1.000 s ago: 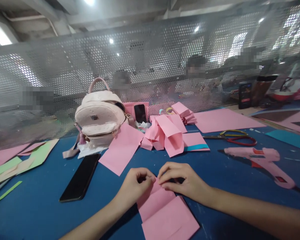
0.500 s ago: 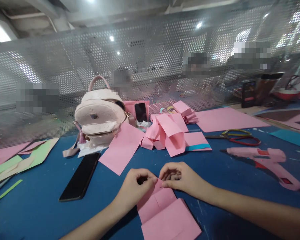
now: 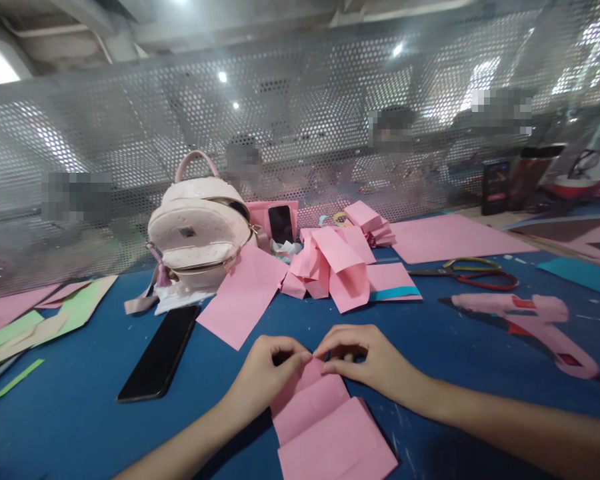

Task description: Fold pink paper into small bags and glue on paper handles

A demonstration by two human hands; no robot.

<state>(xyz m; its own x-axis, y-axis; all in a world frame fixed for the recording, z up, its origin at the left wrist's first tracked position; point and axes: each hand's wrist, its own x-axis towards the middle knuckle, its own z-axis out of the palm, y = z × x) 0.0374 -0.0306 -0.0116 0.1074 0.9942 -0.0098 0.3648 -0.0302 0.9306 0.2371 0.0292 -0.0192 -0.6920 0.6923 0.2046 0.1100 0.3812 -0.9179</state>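
A folded pink paper sheet [image 3: 325,427] lies on the blue table [image 3: 80,427] right in front of me. My left hand [image 3: 270,377] pinches its far edge with curled fingers. My right hand [image 3: 365,360] pinches the same edge beside it, fingertips almost touching the left ones. Both hands are closed on the paper's top fold.
A black phone [image 3: 163,353] lies left of my hands. Behind are a pale pink backpack [image 3: 200,233], a loose pink sheet [image 3: 243,297], a pile of folded pink papers [image 3: 343,263], scissors [image 3: 473,273] and a pink glue gun [image 3: 530,320]. A perforated metal screen [image 3: 305,133] closes the far side.
My hands keep pinching the paper's far edge with only small finger shifts. The view has drifted slightly.
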